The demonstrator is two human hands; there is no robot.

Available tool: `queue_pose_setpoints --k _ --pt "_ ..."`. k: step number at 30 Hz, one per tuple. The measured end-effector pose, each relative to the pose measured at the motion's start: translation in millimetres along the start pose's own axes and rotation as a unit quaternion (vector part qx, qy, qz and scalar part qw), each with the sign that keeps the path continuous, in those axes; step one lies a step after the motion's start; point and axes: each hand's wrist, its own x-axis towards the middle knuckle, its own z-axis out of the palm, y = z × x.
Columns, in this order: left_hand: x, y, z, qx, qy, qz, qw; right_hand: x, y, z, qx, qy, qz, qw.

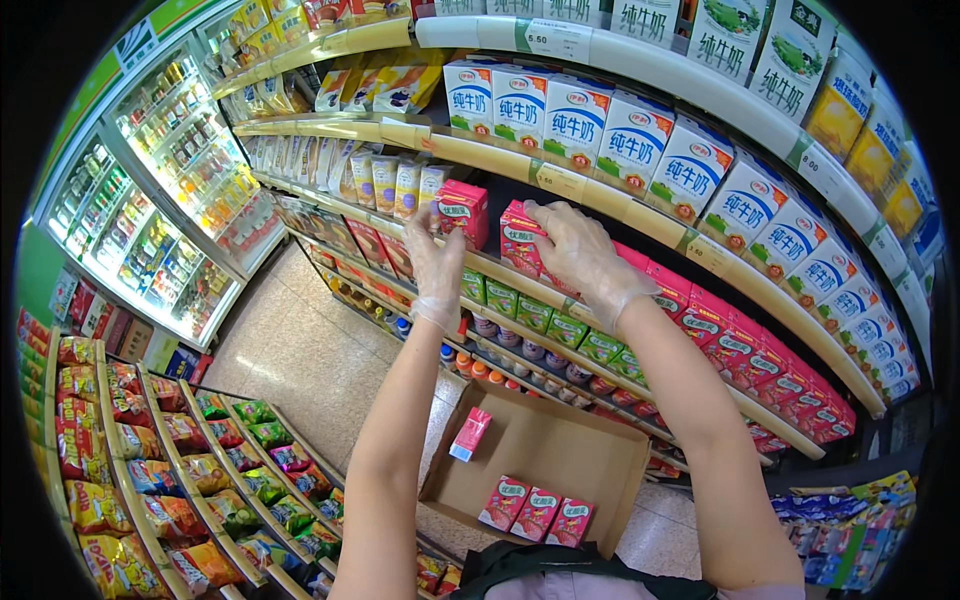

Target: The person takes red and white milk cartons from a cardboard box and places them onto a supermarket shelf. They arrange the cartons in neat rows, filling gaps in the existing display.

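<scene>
Both hands wear clear plastic gloves and reach to a middle shelf. My left hand (436,262) is at the left side of a pink drink carton (463,213), thumb and fingers apart around its edge; how firmly it holds is unclear. Across a dark gap, my right hand (574,244) rests over the top and right side of another pink carton (519,238); its grip is partly hidden. A row of pink cartons (705,324) runs along the shelf to the right. Below, an open cardboard tray (555,435) holds one carton lying down (471,433) and three standing together (535,512).
White milk cartons (574,124) line the shelf above, with its yellowish edge (637,196) close over the hands. Green cartons (566,328) stand below. Snack bags (180,480) fill a rack at lower left, and lit drinks coolers (161,187) stand beyond the tiled floor (300,345).
</scene>
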Motion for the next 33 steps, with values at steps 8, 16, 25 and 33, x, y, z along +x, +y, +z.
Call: queue_pose_setpoints --k 8,16,25,33 --pt "37.9 14.9 -5.8 -0.267 -0.185 -0.173 0.930 0.1 -1.5 -1.5 -0.016 -0.013 0.010 1.000" --pt "20.9 24.5 5.9 -0.257 -0.206 -0.200 0.923 -0.7 0.0 1.7 -0.015 0.009 -0.007 1.000" --pt "-25.8 61.0 -3.6 -0.274 -0.138 -0.124 0.944 -4.2 9.0 7.3 -0.104 0.027 -0.063 0.992" --pt "-216.7 -33.1 -74.5 0.176 -0.180 -0.022 0.968 -7.7 -7.8 12.7 -0.156 0.147 -0.172 0.962"
